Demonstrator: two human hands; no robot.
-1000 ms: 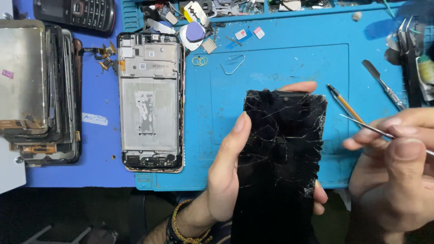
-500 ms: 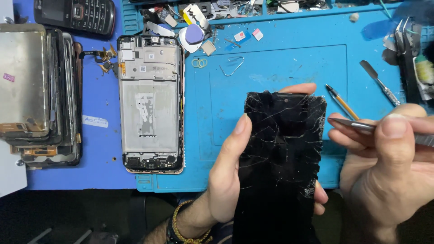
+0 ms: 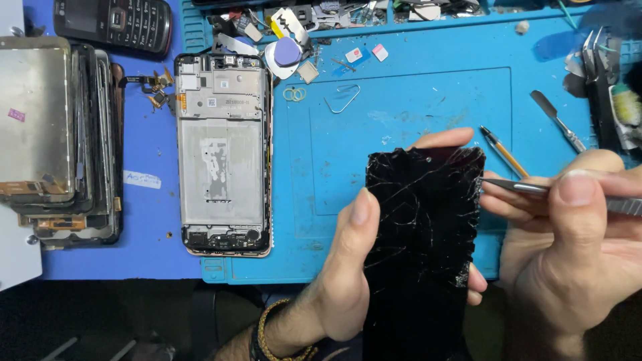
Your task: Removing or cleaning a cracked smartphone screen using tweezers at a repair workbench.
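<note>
My left hand (image 3: 341, 287) grips a cracked black phone screen (image 3: 421, 247) upright over the near edge of the blue work mat (image 3: 414, 100), thumb on its left edge and fingertips showing behind its top and right side. A beaded bracelet circles that wrist. My right hand (image 3: 575, 254) pinches metal tweezers (image 3: 528, 188), whose tip touches the screen's upper right edge. An opened phone frame (image 3: 224, 154) lies flat on the mat to the left.
A stack of old screens (image 3: 57, 134) sits at far left, with a black keypad phone (image 3: 114, 23) behind it. A pen (image 3: 505, 152), a metal spudger (image 3: 558, 120), more tools (image 3: 602, 80) at right, and small parts (image 3: 287, 40) along the back.
My right hand has moved left, bringing the tweezers' tip from clear of the screen to its upper right edge. The left hand and screen have barely shifted.
</note>
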